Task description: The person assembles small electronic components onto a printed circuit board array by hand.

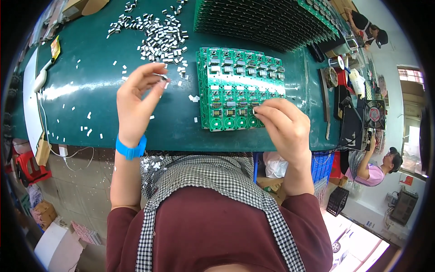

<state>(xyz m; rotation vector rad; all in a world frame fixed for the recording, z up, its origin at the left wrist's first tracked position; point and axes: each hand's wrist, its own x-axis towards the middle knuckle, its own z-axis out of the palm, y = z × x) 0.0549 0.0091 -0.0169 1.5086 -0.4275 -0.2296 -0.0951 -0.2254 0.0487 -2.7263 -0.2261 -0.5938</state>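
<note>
On the green table, a stack of green circuit boards point(233, 81) carries rows of small components, with several digit displays point(230, 112) along its near side. My right hand point(286, 127) is closed in a pinch at the boards' near right part, on a small black-and-white display part point(255, 110) that touches or nearly touches the board. Left of the stack, my left hand point(137, 93), with a blue band point(130, 147) round its wrist, is raised over the table. Its thumb and fingers pinch a tiny black-and-white piece point(164, 79), too small to see clearly.
A pile of small black-and-white display parts point(163, 41) lies beyond my left hand. White paper scraps point(89, 132) dot the table. Large upright boards point(253, 20) stand at the back. A solder spool point(335, 62) and a fan point(374, 114) are at right, near two other people.
</note>
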